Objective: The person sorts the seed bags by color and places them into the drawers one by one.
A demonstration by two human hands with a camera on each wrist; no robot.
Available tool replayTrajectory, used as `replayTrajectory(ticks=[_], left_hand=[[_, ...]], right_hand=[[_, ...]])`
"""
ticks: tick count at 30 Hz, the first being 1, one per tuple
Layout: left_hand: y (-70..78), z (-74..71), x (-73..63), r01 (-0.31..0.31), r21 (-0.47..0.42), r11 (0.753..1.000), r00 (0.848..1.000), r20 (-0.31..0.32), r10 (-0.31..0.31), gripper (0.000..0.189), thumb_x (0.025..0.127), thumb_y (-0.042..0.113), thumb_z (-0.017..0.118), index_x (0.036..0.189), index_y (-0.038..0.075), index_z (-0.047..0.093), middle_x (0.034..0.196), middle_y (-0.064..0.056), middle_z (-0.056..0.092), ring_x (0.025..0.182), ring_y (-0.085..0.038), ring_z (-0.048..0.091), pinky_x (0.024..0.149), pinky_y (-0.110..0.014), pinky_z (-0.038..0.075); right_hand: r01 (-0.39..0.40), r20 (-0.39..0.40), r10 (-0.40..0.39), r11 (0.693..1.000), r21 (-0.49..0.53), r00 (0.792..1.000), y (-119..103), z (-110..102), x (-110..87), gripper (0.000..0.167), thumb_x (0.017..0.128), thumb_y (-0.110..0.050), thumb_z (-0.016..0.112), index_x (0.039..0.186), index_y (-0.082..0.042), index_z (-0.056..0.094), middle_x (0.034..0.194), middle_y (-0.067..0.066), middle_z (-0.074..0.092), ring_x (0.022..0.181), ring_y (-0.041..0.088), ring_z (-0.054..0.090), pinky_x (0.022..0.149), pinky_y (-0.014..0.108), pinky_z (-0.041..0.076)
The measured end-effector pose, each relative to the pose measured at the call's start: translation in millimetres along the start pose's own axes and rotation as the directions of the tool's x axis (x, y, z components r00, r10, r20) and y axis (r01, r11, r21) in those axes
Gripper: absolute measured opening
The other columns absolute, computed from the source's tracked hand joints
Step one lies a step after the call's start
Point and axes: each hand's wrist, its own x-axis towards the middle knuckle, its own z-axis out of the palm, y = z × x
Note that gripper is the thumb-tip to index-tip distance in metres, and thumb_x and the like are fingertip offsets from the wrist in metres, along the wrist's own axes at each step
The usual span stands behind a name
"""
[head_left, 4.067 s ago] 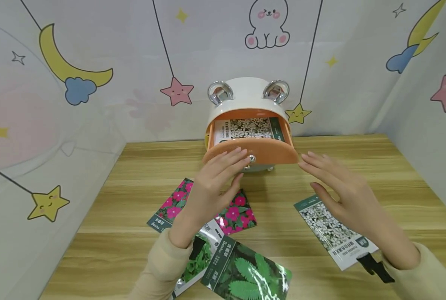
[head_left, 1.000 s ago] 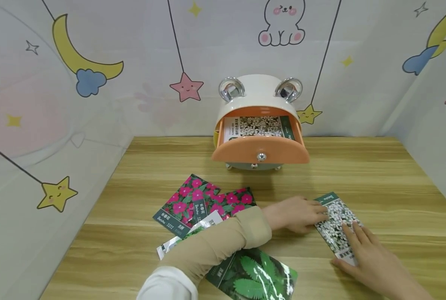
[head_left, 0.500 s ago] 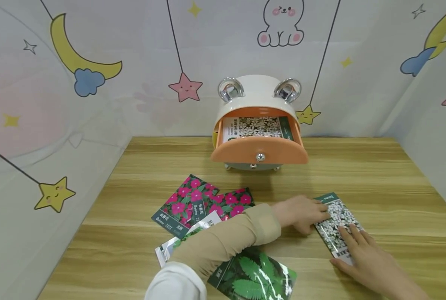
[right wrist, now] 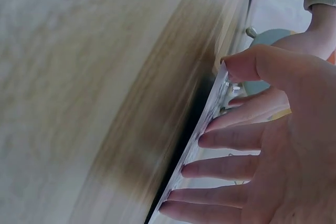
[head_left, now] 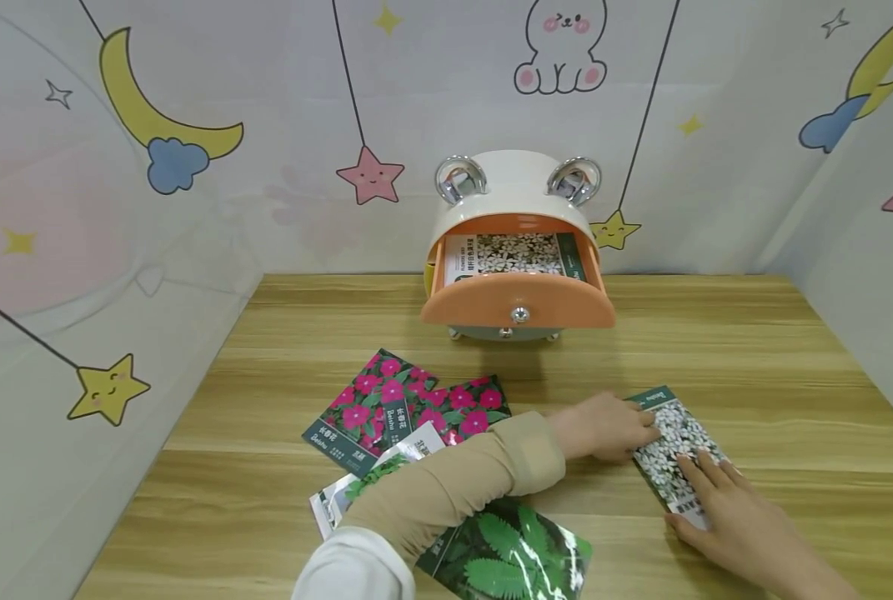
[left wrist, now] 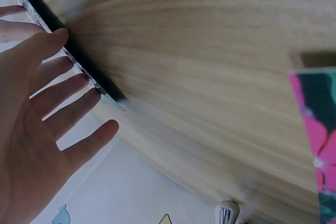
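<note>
A flower seed packet (head_left: 674, 442) with white blossoms lies tilted on the table at right. My left hand (head_left: 604, 425) reaches across to its upper left edge. In the left wrist view the left hand (left wrist: 44, 114) has spread fingers over the packet and its thumb at the edge. The right hand (head_left: 739, 517) rests on the lower part, fingers extended over the print. In the right wrist view the right hand (right wrist: 283, 145) touches the packet face with its fingertips, thumb at a corner.
A white bear-eared cabinet (head_left: 519, 183) stands at the back, its orange drawer (head_left: 461, 304) pulled out with a white-flower packet (head_left: 521, 252) inside. Pink-flower packets (head_left: 363, 400), a white-edged packet (head_left: 416, 446) and a green-leaf packet (head_left: 502, 550) lie left and front, partly under the left sleeve (head_left: 446, 475).
Over about four seconds, my left hand left the drawer front and crossed right to the packet, while the right hand came down onto it. During the last second both hands barely moved.
</note>
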Motion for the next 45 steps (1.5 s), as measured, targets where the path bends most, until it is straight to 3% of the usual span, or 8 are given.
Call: replayTrajectory(ticks=[6, 11, 21, 26, 30, 33, 40, 45], left_hand=[[-1.0, -1.1, -1.6, 0.012, 0.012, 1.000, 0.999, 0.043, -0.012, 0.048, 0.102, 0.044, 0.035, 0.149, 0.038, 0.028, 0.156, 0.017, 0.029, 0.142, -0.002, 0.032, 0.110, -0.023, 0.039], [-4.5, -2.6, -4.9, 0.025, -0.026, 0.999, 0.999, 0.024, -0.024, 0.048, 0.102, 0.046, 0.031, 0.150, 0.039, 0.027, 0.156, 0.017, 0.028, 0.144, -0.003, 0.030, 0.112, -0.024, 0.037], [-10.5, -2.2, -10.1, -0.038, -0.046, 0.998, 0.987, -0.155, 0.030, 0.044, 0.103, 0.045, 0.031, 0.144, 0.033, 0.041, 0.143, 0.014, 0.049, 0.132, -0.004, 0.047, 0.103, -0.023, 0.046], [-13.7, -4.6, -13.1, -0.062, -0.018, 0.998, 0.973, -0.225, 0.056, 0.039, 0.101, 0.024, 0.046, 0.141, 0.029, 0.047, 0.136, 0.010, 0.057, 0.120, -0.004, 0.057, 0.097, -0.017, 0.048], [-16.8, -7.4, -16.0, -0.055, -0.004, 0.999, 0.959, -0.279, 0.051, 0.041, 0.096, 0.015, 0.054, 0.136, 0.026, 0.052, 0.131, 0.009, 0.061, 0.111, -0.005, 0.062, 0.091, -0.016, 0.050], [-18.3, -10.7, -19.0, -0.042, 0.005, 0.999, 0.957, -0.286, 0.042, 0.040, 0.095, 0.015, 0.057, 0.134, 0.025, 0.053, 0.131, 0.010, 0.061, 0.111, -0.005, 0.061, 0.089, -0.017, 0.051], [-16.5, -19.7, -28.8, -0.029, -0.015, 0.999, 0.953, -0.301, 0.023, 0.033, 0.095, 0.015, 0.058, 0.127, 0.023, 0.058, 0.121, 0.013, 0.064, 0.106, -0.003, 0.062, 0.086, -0.015, 0.051], [-15.6, -28.7, -39.0, 0.000, -0.028, 1.000, 0.944, -0.328, -0.009, 0.025, 0.095, 0.014, 0.057, 0.117, 0.023, 0.061, 0.103, 0.012, 0.068, 0.089, -0.002, 0.063, 0.073, -0.016, 0.052]], right_hand=[[0.004, -0.015, -0.004, 1.000, 0.013, 1.000, -0.2, -1.4, -0.8, 0.075, 0.080, -0.043, 0.073, 0.129, 0.010, 0.052, 0.133, 0.039, 0.047, 0.116, 0.059, 0.048, 0.091, 0.067, 0.043], [0.029, -0.080, -0.027, 0.999, 0.021, 0.996, -2.3, -3.7, -2.6, 0.061, 0.080, -0.024, 0.072, 0.126, 0.012, 0.054, 0.125, 0.038, 0.054, 0.109, 0.053, 0.057, 0.088, 0.063, 0.047], [0.015, -0.127, -0.013, 1.000, 0.012, 0.992, -7.5, -13.3, -7.4, 0.051, 0.080, -0.006, 0.062, 0.126, 0.014, 0.052, 0.121, 0.036, 0.058, 0.107, 0.050, 0.060, 0.085, 0.061, 0.050], [0.001, -0.121, -0.002, 1.000, -0.009, 0.993, -9.0, -19.9, -8.6, 0.054, 0.079, -0.004, 0.066, 0.127, 0.015, 0.049, 0.119, 0.036, 0.059, 0.101, 0.049, 0.062, 0.081, 0.059, 0.052], [0.001, -0.154, -0.003, 1.000, -0.008, 0.988, -9.5, -26.0, -10.8, 0.055, 0.077, -0.002, 0.066, 0.127, 0.013, 0.048, 0.105, 0.035, 0.065, 0.082, 0.043, 0.067, 0.061, 0.050, 0.055], [-0.001, -0.159, -0.002, 1.000, -0.015, 0.987, -9.8, -30.8, -11.6, 0.056, 0.076, 0.000, 0.068, 0.127, 0.011, 0.048, 0.095, 0.032, 0.068, 0.067, 0.035, 0.067, 0.047, 0.040, 0.051], [0.003, -0.163, -0.014, 0.998, -0.069, 0.987, -9.7, -40.8, -16.9, 0.060, 0.074, 0.000, 0.073, 0.128, 0.008, 0.048, 0.096, 0.030, 0.068, 0.050, 0.016, 0.054, 0.037, 0.023, 0.038], [-0.008, -0.164, -0.006, 0.996, -0.085, 0.986, -12.4, -54.6, -19.9, 0.065, 0.069, 0.002, 0.075, 0.129, 0.006, 0.049, 0.103, 0.033, 0.066, 0.055, 0.024, 0.061, 0.038, 0.025, 0.042]])
